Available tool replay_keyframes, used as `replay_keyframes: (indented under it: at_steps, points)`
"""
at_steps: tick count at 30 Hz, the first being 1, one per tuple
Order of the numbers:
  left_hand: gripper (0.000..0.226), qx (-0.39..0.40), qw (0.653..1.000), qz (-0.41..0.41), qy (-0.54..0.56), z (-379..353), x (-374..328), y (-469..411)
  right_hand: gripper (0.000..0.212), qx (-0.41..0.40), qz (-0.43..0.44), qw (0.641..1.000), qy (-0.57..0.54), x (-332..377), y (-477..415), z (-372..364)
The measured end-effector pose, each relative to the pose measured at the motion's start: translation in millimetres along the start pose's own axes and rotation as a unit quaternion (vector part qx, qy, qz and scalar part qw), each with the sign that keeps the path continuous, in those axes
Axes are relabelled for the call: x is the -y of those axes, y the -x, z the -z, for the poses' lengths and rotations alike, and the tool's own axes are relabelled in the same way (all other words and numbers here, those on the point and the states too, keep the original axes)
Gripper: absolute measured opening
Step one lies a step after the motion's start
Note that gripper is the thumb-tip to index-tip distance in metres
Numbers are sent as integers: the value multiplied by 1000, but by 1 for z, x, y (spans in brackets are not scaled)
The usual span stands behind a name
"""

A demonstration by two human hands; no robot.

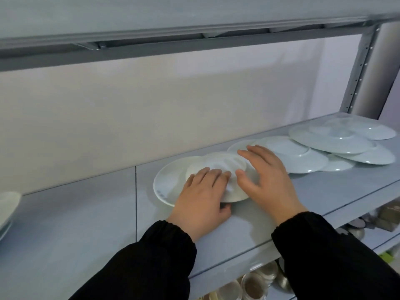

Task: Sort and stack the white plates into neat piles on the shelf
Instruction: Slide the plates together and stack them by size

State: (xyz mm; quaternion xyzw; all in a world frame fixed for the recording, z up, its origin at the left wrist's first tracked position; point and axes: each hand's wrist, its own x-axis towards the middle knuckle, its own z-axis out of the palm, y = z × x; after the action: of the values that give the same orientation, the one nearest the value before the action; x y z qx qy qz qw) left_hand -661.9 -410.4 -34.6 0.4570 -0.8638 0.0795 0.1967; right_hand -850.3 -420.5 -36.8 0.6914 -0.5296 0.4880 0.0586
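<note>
Left grip [203,191] around small plate [218,163] on big plate [168,182]; right grip [268,176] slack; loose plates [331,141] close right.

Large plate [165,182]: white, flat on the shelf [86,213], mid-span. Small plate [218,167]: white, lying on the large plate, overhanging its near right edge, gripped there by the left hand [201,198]. Heap [324,146]: pale plates of mixed sizes, overlapping loosely, unaligned, at the shelf's right end. Left stack [7,206]: partly out of view.
</note>
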Motion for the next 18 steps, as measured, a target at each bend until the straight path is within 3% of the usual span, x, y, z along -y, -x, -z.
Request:
replay_keyframes:
  at_steps: [6, 12, 18]
  points:
    - [64, -22, 1000, -7, 10, -4, 3, -3, 56, 21, -5, 1000, -18, 3, 1, -1]
    - [57, -97, 989, 66, 93, 15, 19, 3, 67, 11, -22, 996, -87, 12, 7, 10]
    - [35, -258, 906, 195, 272, 50, 56, 34, 68, 59, -42, 997, -21, 17, 10, 3]
